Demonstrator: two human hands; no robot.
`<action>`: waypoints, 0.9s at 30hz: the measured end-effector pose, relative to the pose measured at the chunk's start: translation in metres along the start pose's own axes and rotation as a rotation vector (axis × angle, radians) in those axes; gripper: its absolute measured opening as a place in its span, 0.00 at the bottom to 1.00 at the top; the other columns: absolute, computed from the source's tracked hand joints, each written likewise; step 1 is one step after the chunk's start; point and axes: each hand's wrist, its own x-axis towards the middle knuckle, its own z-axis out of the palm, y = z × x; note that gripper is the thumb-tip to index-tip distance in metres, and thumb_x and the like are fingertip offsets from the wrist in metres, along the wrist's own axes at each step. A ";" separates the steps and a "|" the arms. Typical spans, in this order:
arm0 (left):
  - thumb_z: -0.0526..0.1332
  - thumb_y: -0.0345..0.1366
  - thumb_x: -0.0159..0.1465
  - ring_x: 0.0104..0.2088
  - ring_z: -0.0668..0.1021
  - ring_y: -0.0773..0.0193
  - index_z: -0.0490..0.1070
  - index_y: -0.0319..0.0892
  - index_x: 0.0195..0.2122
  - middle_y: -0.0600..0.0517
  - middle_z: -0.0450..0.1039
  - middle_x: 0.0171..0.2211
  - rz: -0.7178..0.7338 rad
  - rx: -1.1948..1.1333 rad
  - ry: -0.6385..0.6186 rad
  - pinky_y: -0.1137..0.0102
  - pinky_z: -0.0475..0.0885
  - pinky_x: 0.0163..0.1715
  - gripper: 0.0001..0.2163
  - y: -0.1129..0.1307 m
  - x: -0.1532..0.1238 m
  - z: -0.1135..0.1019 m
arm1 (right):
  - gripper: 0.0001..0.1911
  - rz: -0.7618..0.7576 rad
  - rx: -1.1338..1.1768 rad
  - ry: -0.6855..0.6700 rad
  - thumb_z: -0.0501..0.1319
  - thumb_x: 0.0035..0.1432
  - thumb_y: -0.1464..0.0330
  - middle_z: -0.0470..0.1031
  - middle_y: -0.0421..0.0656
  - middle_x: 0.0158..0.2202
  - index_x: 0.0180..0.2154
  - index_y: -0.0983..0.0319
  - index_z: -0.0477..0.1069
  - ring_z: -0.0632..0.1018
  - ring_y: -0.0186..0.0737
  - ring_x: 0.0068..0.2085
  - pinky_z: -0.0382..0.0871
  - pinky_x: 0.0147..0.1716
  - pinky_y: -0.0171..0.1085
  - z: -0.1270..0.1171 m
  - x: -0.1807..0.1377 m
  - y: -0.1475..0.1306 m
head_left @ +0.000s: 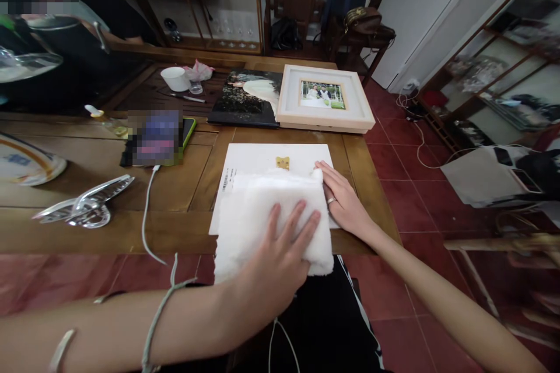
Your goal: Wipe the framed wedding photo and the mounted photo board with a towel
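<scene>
A white fluffy cloth (262,210) lies folded over a white flat board (262,160) at the near edge of the wooden table (192,186). My left hand (280,256) rests flat on the cloth's near right part, fingers spread. At the cloth's right edge my right hand (343,201) lies with fingers stretched out, touching both cloth and board; a ring is on one finger. A small gold emblem (282,162) shows on the board just beyond the cloth.
A white picture frame (324,99) and a dark photo print (249,99) lie further back. To the left are a phone (157,137), a white cable (146,215), a silver winged ornament (83,204), a plate (26,163) and a white cup (175,77). Red tiled floor lies on the right.
</scene>
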 end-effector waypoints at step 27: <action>0.61 0.39 0.63 0.67 0.54 0.41 0.78 0.45 0.43 0.44 0.51 0.67 -0.029 -0.065 0.046 0.39 0.57 0.59 0.10 -0.047 0.011 0.005 | 0.25 0.076 0.067 0.045 0.44 0.68 0.63 0.63 0.49 0.64 0.60 0.63 0.64 0.61 0.43 0.66 0.53 0.66 0.51 -0.002 0.001 -0.004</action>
